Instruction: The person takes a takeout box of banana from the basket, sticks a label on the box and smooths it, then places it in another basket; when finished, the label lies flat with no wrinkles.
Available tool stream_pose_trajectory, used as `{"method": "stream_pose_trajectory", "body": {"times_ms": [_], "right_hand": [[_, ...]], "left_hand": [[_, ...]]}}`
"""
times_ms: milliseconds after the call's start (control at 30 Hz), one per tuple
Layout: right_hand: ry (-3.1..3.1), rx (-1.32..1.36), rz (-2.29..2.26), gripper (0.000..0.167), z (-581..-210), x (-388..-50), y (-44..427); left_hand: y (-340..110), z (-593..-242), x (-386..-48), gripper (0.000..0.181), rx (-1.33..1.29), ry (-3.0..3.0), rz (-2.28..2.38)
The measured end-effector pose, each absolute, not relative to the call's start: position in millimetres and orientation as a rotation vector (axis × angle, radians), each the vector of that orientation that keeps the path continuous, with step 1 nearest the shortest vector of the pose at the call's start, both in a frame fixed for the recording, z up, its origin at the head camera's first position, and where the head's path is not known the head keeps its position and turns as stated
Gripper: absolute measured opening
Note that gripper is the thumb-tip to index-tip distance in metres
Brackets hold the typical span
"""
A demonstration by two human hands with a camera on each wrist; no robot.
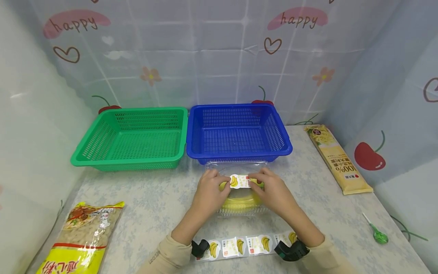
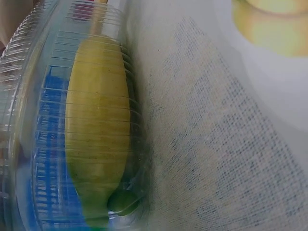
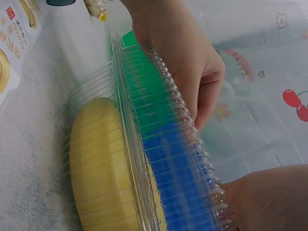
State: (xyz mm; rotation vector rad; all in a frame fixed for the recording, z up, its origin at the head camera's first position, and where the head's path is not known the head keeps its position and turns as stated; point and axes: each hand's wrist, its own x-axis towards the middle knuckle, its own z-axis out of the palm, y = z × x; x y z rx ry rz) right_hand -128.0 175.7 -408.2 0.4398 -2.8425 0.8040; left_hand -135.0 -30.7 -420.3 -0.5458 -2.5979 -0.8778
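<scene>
In the head view my left hand (image 1: 213, 190) pinches the left end of a white banana sticker (image 1: 239, 181) between thumb and forefinger. The right hand (image 1: 272, 189) pinches its other end. The sticker lies over the lid of a clear plastic clamshell box (image 1: 239, 213); whether it is stuck down I cannot tell. Through the box wall in the left wrist view shows a yellow banana (image 2: 98, 110), with a small green round thing (image 2: 123, 202) beside its tip. The right wrist view has the closed box side-on, its ribbed lid (image 3: 180, 110) in front of the left hand's fingers.
Behind the box stand a green basket (image 1: 128, 165) and a blue basket (image 1: 239, 156). A strip of banana stickers (image 1: 244, 246) lies in front, under the wrists. A pasta bag (image 1: 82, 239) is at left; a noodle pack (image 1: 337, 160) and a green lollipop (image 1: 380, 236) lie at right.
</scene>
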Motion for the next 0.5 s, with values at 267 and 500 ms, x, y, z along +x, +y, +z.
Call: {"method": "stream_pose_trajectory", "body": {"times_ms": [267, 500], "right_hand": [[-2.839, 0.460, 0.774, 0.020, -408.1, -128.4, 175.3], [-2.843, 0.460, 0.746, 0.022, -407.8, -127.3, 173.6]], "left_hand": [[-30.1, -420.8, -136.4, 0.010, -0.551, -2.610, -0.863], [-30.5, -420.4, -136.1, 0.014, -0.561, -2.629, -0.824]]}}
